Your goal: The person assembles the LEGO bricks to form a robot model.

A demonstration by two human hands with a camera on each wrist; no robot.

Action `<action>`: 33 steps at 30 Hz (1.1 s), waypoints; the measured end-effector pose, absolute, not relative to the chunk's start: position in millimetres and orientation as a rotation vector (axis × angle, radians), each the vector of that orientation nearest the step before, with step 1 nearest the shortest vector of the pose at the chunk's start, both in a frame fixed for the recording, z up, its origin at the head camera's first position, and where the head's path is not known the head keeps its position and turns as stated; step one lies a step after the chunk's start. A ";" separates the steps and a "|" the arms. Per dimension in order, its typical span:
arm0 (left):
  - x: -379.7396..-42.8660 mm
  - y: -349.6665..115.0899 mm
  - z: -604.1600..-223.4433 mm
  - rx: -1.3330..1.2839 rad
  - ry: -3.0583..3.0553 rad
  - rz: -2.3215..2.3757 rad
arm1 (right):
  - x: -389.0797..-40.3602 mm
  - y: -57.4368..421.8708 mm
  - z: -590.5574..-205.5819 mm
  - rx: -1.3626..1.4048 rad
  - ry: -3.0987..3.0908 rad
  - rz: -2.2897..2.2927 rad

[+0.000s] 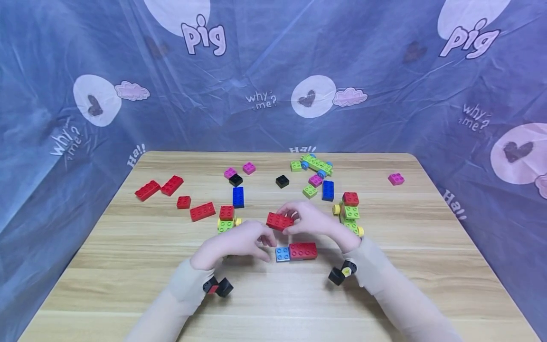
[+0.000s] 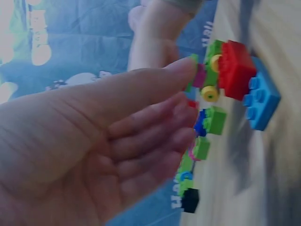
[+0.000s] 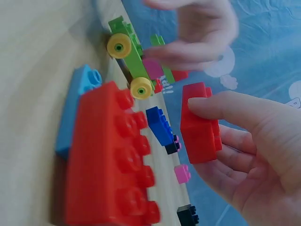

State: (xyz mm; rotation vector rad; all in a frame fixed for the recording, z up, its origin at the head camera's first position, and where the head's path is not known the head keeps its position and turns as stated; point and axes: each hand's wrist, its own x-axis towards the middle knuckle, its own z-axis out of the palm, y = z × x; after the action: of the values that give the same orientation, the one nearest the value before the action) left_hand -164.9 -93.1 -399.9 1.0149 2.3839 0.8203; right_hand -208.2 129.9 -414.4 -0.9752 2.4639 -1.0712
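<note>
Left hand, fingers loosely bent and thumb apart, holds nothing; it partly covers a lime-green plastic car base with yellow wheels. Right hand pinches a red rectangular studded plastic brick between thumb and fingers, its fingertips hidden behind the brick in the right wrist view. That brick is just beyond a light-blue studded plastic plate, whose right part is covered by another red rectangular plastic brick. In the left wrist view, the left thumb hides much of the right hand.
</note>
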 end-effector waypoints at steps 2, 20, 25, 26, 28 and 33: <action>-164.9 -95.8 -393.4 1.062 2.429 0.880 | -205.2 130.4 -417.5 -0.981 2.455 -1.067; -169.4 -96.3 -388.5 0.767 2.664 0.912 | -179.3 126.5 -417.1 -1.054 2.436 -1.060; -168.7 -95.1 -393.6 0.762 2.639 0.878 | -173.4 125.3 -418.7 -1.076 2.461 -1.021; -168.8 -94.7 -394.7 0.770 2.631 0.877 | -172.8 125.1 -419.8 -1.082 2.466 -1.014; -169.0 -94.2 -397.2 0.785 2.615 0.875 | -171.4 124.7 -421.5 -1.084 2.477 -0.997; -168.0 -92.5 -399.7 0.781 2.583 0.874 | -169.5 124.6 -426.0 -1.055 2.477 -1.011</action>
State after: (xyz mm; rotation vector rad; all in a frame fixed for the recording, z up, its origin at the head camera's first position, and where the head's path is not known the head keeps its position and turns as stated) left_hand -168.0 -92.5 -399.7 0.7811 2.5828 0.8738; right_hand -169.5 124.6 -426.0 -1.0552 2.4772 -1.0107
